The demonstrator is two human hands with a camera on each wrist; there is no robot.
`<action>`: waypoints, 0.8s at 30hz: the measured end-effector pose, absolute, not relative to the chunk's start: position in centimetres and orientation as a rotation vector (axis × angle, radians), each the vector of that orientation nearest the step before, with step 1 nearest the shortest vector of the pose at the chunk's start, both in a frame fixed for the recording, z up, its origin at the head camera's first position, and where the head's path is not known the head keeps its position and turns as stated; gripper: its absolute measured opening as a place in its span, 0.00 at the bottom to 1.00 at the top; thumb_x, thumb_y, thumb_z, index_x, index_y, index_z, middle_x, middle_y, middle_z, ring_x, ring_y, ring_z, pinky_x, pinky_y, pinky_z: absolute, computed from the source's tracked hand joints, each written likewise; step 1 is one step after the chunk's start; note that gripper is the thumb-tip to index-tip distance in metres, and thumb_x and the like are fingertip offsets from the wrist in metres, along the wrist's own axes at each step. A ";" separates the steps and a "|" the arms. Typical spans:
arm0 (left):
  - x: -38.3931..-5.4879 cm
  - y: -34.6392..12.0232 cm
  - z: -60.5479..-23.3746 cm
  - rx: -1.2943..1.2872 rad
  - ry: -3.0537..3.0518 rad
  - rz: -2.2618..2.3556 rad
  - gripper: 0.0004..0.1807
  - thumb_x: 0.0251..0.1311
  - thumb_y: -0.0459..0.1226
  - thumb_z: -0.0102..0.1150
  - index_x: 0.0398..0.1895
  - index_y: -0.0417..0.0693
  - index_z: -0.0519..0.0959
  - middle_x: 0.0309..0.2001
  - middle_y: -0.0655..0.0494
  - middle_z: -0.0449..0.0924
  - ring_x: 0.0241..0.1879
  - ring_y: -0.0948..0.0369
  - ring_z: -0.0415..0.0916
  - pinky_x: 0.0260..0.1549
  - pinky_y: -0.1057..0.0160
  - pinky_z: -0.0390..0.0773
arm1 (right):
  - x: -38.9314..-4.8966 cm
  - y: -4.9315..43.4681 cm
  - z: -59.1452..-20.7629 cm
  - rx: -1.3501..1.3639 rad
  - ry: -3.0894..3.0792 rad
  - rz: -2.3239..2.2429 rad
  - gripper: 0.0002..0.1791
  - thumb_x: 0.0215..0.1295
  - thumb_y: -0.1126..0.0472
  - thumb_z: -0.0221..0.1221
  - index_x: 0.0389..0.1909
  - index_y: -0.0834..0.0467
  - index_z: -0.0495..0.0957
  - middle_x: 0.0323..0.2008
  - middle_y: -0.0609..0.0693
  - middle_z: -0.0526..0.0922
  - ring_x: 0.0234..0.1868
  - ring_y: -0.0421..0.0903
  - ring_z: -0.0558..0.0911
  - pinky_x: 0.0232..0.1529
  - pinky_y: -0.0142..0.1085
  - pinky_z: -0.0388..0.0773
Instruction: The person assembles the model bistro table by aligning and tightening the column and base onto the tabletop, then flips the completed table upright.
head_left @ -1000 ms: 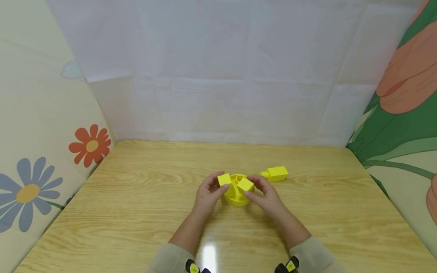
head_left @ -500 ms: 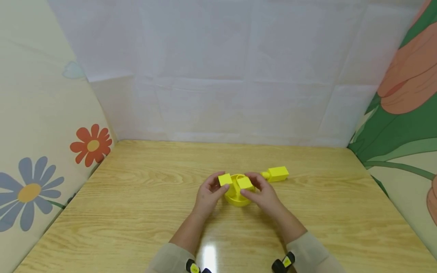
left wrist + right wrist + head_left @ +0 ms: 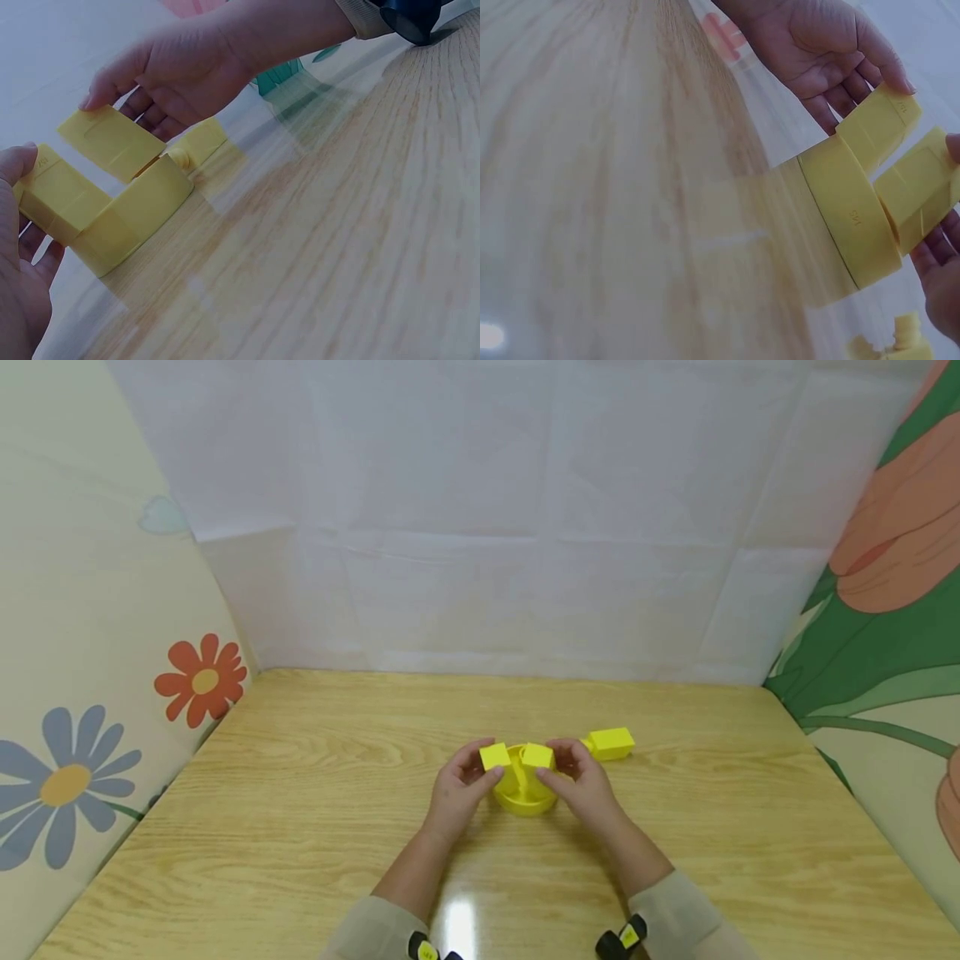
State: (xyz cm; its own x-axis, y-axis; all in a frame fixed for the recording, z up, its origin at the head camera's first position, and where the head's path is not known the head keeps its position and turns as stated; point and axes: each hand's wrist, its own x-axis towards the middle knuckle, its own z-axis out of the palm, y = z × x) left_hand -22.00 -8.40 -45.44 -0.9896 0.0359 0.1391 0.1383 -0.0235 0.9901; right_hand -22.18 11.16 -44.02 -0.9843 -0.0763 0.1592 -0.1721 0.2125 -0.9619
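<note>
A round, shallow yellow plastic base (image 3: 525, 806) with a raised strip across its inside sits on the table. My left hand (image 3: 455, 789) pinches a yellow rectangular block (image 3: 495, 758) between thumb and fingers; its lower end is at the base's left side, behind the rim. With thumb and fingers, my right hand (image 3: 588, 785) holds a similar yellow block (image 3: 537, 757) over the right side. In the right wrist view this right block (image 3: 922, 187) leans at the rim of the base (image 3: 851, 214); whether it is seated cannot be told.
Behind my right hand lies another yellow block (image 3: 611, 743) with a rounded knob, partly hidden by the fingers. The wood-grain table (image 3: 337, 793) ends at a white cloth backdrop (image 3: 450, 568). Flower-patterned cloth (image 3: 90, 610) hangs at both sides.
The right block has turned from a slanted angle to nearly square with the left one, and my right hand has shifted slightly. My left hand and the base stay nearly still.
</note>
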 end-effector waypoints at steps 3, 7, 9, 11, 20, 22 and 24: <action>-22.0 -8.4 -45.5 -0.184 -2.144 -2.196 0.25 0.62 0.29 0.62 0.63 0.36 0.72 0.56 0.39 0.77 0.51 0.59 0.76 0.50 0.74 0.76 | -22.3 11.0 -44.0 0.215 -2.387 1.891 0.21 0.60 0.67 0.65 0.54 0.65 0.74 0.47 0.60 0.79 0.47 0.45 0.76 0.54 0.36 0.76; -22.1 -8.5 -45.5 -0.194 -2.136 -2.206 0.25 0.62 0.30 0.61 0.62 0.37 0.72 0.57 0.39 0.77 0.51 0.60 0.76 0.50 0.74 0.77 | -22.4 11.0 -43.8 0.204 -2.440 1.874 0.24 0.60 0.64 0.66 0.58 0.60 0.74 0.49 0.57 0.78 0.47 0.45 0.74 0.51 0.33 0.73; -22.0 -8.5 -45.5 -0.203 -2.129 -2.213 0.24 0.62 0.29 0.61 0.62 0.37 0.72 0.56 0.39 0.77 0.50 0.61 0.76 0.50 0.74 0.77 | -22.5 11.0 -43.6 0.199 -2.481 1.885 0.26 0.61 0.62 0.66 0.62 0.57 0.74 0.51 0.56 0.78 0.48 0.46 0.74 0.51 0.33 0.74; -22.0 -8.5 -45.5 -0.209 -2.121 -2.217 0.24 0.62 0.29 0.61 0.62 0.37 0.72 0.56 0.38 0.77 0.50 0.63 0.76 0.50 0.74 0.77 | -22.5 11.1 -43.6 0.215 -2.518 1.917 0.28 0.63 0.62 0.64 0.65 0.56 0.72 0.56 0.56 0.77 0.51 0.48 0.75 0.52 0.36 0.76; -22.1 -8.5 -45.7 -0.210 -2.119 -2.215 0.24 0.62 0.29 0.61 0.62 0.38 0.73 0.56 0.39 0.77 0.51 0.61 0.76 0.51 0.73 0.77 | -23.0 11.3 -43.5 0.337 -2.501 2.177 0.31 0.69 0.64 0.57 0.72 0.57 0.62 0.75 0.56 0.59 0.74 0.55 0.61 0.72 0.50 0.61; -22.1 -8.5 -45.7 -0.217 -2.122 -2.213 0.24 0.62 0.30 0.62 0.62 0.38 0.73 0.57 0.39 0.77 0.52 0.59 0.76 0.51 0.73 0.77 | -23.1 11.3 -43.4 0.318 -2.506 2.197 0.31 0.69 0.64 0.57 0.72 0.56 0.62 0.75 0.56 0.58 0.75 0.55 0.60 0.73 0.50 0.60; -22.0 -8.5 -45.7 -0.216 -2.124 -2.217 0.24 0.62 0.30 0.62 0.62 0.38 0.73 0.57 0.40 0.77 0.53 0.59 0.76 0.51 0.73 0.77 | -23.1 11.3 -43.3 0.287 -2.510 2.207 0.31 0.69 0.63 0.58 0.72 0.55 0.63 0.76 0.56 0.57 0.75 0.56 0.59 0.73 0.50 0.59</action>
State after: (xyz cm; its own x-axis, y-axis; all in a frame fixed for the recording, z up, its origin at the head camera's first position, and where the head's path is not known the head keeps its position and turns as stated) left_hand -22.03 -8.54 -45.66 -0.9882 0.0509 0.1448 0.1425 -0.0465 0.9887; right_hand -23.13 11.28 -43.30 -0.9628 -0.2661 -0.0470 0.0126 0.1296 -0.9915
